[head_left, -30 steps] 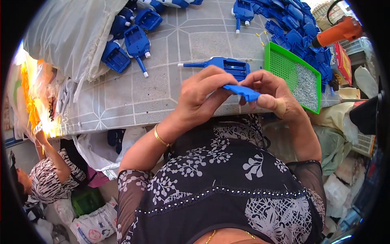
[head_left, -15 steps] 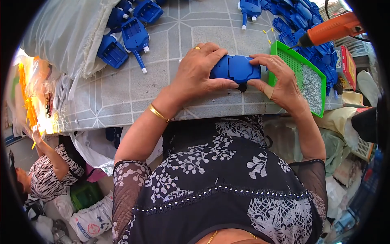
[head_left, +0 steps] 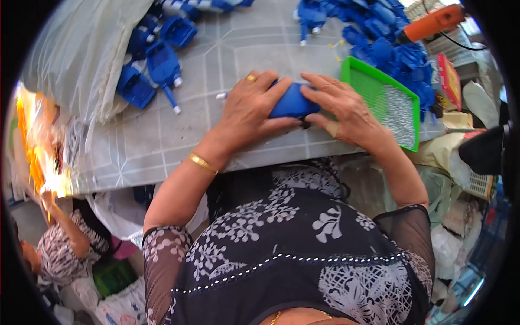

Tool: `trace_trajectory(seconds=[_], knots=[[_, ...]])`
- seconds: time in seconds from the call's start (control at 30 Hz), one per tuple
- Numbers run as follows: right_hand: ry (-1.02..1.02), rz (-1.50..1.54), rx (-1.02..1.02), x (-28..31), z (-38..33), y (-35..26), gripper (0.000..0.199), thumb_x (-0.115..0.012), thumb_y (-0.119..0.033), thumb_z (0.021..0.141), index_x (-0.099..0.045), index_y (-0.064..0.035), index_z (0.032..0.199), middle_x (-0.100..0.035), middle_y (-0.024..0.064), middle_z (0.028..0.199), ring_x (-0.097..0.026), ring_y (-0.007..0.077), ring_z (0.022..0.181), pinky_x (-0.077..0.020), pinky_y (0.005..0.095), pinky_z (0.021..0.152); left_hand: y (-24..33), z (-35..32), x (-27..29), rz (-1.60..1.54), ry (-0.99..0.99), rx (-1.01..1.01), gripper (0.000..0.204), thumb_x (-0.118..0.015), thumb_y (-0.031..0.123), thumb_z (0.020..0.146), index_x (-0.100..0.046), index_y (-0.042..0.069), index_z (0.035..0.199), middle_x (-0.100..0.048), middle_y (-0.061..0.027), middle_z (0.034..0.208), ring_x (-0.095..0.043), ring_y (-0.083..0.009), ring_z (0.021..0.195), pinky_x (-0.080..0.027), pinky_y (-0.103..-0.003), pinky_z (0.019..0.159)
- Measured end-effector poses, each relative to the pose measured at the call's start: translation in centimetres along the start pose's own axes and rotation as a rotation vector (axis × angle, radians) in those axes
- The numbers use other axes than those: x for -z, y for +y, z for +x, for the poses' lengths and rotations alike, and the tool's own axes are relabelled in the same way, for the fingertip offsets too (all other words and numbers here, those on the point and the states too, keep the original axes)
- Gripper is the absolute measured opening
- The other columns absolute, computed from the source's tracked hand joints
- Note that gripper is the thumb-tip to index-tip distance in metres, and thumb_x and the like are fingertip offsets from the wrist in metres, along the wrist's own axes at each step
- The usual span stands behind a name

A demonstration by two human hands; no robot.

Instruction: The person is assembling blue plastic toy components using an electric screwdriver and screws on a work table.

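Note:
A blue plastic housing lies between my two hands over the grey tabletop, near its front edge. My left hand is wrapped round its left part, with the thumb along the near side. From the right, my right hand presses fingers on the far side and the thumb on the near side. A white tip sticks out left of my left hand. Much of the housing is hidden under my fingers. Just right of my right hand sits a green tray holding many small silvery metal pieces.
Several blue housings with white tips lie at the left beside a pale sheet. Blue parts are heaped at the far right, under an orange power screwdriver. At the left edge, another person's arm reaches up.
My hands have closed further over the blue housing, and the seam across its top no longer shows. The whole view has shifted, moving the table things leftward.

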State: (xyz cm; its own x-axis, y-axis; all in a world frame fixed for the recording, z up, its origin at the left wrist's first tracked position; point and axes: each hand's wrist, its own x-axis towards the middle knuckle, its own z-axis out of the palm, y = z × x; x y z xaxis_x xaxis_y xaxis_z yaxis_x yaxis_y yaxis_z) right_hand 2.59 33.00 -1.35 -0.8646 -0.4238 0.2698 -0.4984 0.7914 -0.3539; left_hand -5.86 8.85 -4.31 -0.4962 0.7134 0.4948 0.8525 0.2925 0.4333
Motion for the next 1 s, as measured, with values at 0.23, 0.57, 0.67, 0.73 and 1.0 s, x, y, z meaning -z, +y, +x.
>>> trace_trajectory(seconds=[0.23, 0.57, 0.67, 0.73, 1.0], knots=[[1.184, -0.115, -0.331, 5.7, -1.5, 5.2, 0.035, -0.079, -0.015, 0.090, -0.064, -0.0037, 0.120, -0.066, 0.0094, 0.117, -0.063, 0.0261, 0.110, -0.0474, 0.0378, 0.098, 0.8, -0.4, 0.1, 0.028, -0.013, 0.071, 0.066, -0.088, 0.036, 0.072, -0.066, 0.005, 0.126, -0.062, -0.0162, 0.118, -0.060, -0.0379, 0.104, -0.051, -0.047, 0.089], [1.168, 0.462, -0.455, 14.4, 0.0, 18.8, 0.040, -0.073, -0.027, 0.095, -0.060, -0.0026, 0.124, -0.064, 0.0039, 0.089, -0.061, 0.0141, 0.078, -0.0481, 0.0265, 0.067, 0.8, -0.1, -0.2, 0.020, -0.022, 0.108, 0.066, -0.089, 0.037, 0.071, -0.069, 0.004, 0.125, -0.063, -0.0158, 0.121, -0.062, -0.0366, 0.110, -0.052, -0.045, 0.094], [1.018, 0.593, -0.492, 14.4, 0.7, 13.8, 0.037, -0.077, -0.026, 0.091, -0.060, -0.0045, 0.117, -0.067, 0.0087, 0.099, -0.065, 0.0150, 0.072, -0.0517, 0.0283, 0.063, 0.7, 0.1, -0.3, 0.010, -0.029, 0.105, 0.066, -0.090, 0.037, 0.071, -0.069, 0.005, 0.126, -0.063, -0.0151, 0.122, -0.062, -0.0358, 0.110, -0.052, -0.045, 0.094], [0.969, 0.785, -0.417, 12.5, 0.4, 11.9, 0.034, -0.077, -0.022, 0.090, -0.059, -0.0049, 0.113, -0.068, 0.0103, 0.098, -0.066, 0.0163, 0.071, -0.0534, 0.0292, 0.063, 0.7, -0.1, -0.3, 0.017, -0.031, 0.108, 0.066, -0.090, 0.037, 0.071, -0.069, 0.006, 0.126, -0.063, -0.0146, 0.122, -0.062, -0.0353, 0.110, -0.052, -0.044, 0.094], [0.649, 1.138, -0.231, 6.4, -2.5, 5.1, 0.021, -0.071, -0.014, 0.095, -0.058, -0.0034, 0.107, -0.053, 0.0021, 0.071, -0.053, 0.0129, 0.058, -0.0460, 0.0318, 0.061, 0.7, 0.0, -0.2, 0.007, -0.050, 0.117, 0.069, -0.091, 0.030, 0.071, -0.068, 0.005, 0.130, -0.065, -0.0170, 0.125, -0.065, -0.0358, 0.112, -0.054, -0.043, 0.095]])
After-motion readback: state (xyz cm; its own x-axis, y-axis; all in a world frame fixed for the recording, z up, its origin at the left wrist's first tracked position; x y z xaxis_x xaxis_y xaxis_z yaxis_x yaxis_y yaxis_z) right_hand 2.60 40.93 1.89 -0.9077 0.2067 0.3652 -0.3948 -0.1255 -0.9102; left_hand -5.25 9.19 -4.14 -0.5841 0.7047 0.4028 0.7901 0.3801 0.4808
